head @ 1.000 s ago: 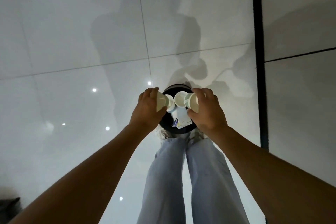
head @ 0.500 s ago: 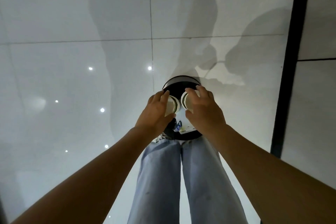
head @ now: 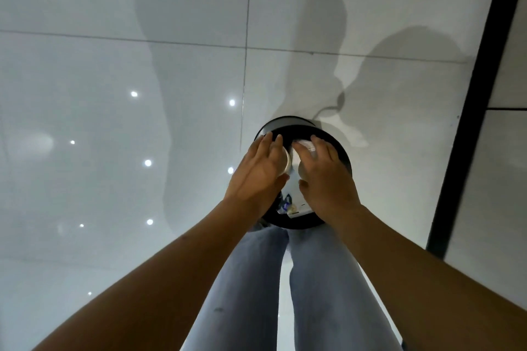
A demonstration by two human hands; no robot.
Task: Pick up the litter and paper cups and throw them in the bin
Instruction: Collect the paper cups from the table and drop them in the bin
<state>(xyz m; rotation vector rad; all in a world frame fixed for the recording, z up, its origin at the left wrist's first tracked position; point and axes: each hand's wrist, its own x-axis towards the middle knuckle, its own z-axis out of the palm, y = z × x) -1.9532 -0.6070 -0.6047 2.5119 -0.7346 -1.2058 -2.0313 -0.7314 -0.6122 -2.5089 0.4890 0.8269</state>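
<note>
White paper cups (head: 285, 164) in both hands over the black bin (head: 343, 155).

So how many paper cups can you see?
2. One paper cup is under the left hand, the other paper cup under the right hand, both over the black bin. More could be hidden inside.

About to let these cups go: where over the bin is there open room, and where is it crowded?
The bin mouth is crowded: both hands, left hand and right hand, cover most of it, each with a paper cup, and paper litter lies inside. The far rim is open. Bare floor lies to the left and beyond.
</note>
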